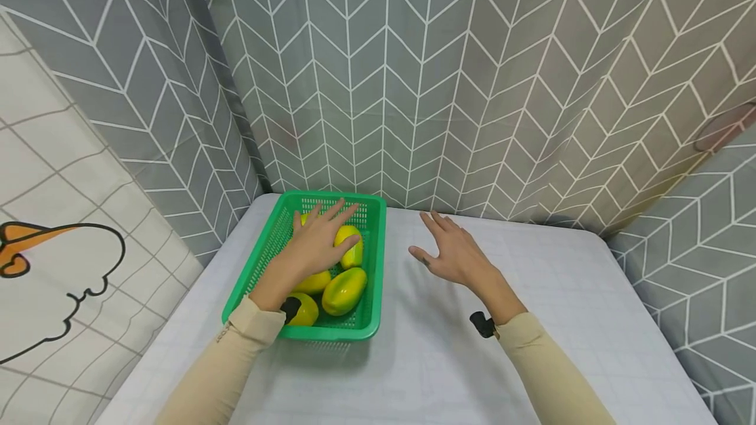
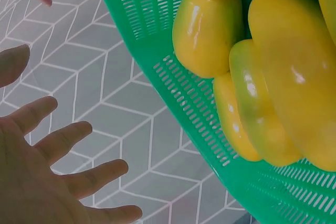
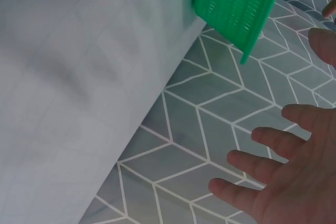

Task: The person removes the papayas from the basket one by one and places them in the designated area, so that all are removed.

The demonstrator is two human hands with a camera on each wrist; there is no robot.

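Note:
A green plastic basket (image 1: 380, 267) with slotted walls stands on the left of the table and holds several glossy yellow-green mangoes (image 1: 344, 292). Above it my left hand (image 1: 321, 241) is spread, fingers apart and holding nothing, hiding part of the fruit in the head view. The left wrist view shows the mangoes (image 2: 289, 72) heaped against the basket wall (image 2: 173, 98). To the right of the basket, my right hand (image 1: 455, 251) hovers over the table with its fingers extended and nothing in it. In the right wrist view those fingers (image 3: 257, 166) are also apart.
The table (image 1: 561, 267) has a white cloth and ends at a grey curtain (image 1: 413, 84) with white chevron lines. A white curtain (image 1: 53, 169) with a cartoon print hangs at the left. More grey patterned cloth (image 1: 703, 241) borders the right side.

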